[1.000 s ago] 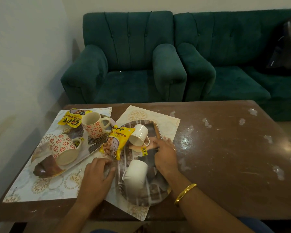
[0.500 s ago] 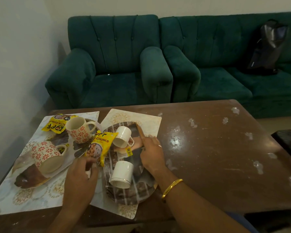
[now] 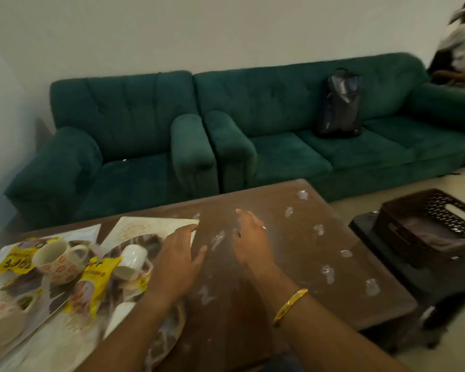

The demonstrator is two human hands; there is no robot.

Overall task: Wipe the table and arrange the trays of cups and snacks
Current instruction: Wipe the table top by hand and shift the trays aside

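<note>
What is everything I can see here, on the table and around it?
Table: one, brown, white-smudged, centre.
Placemats: two, cream, table's left side.
Trays: two, brown-patterned, on the placemats.
Flowered cups: two, cream and red, left tray.
White cups: two, white, right tray.
Snack packets: two, yellow, among the cups.
Sofas: two, green, behind the table.
Backpack: one, dark, on the longer sofa.
Basket: one, dark brown, on a black stool, right.
Person: one, blurred, top right corner.
Bangle: one, gold, right wrist.
Hands: two; left hand at a placemat's edge, right hand over the table, both open.
</note>
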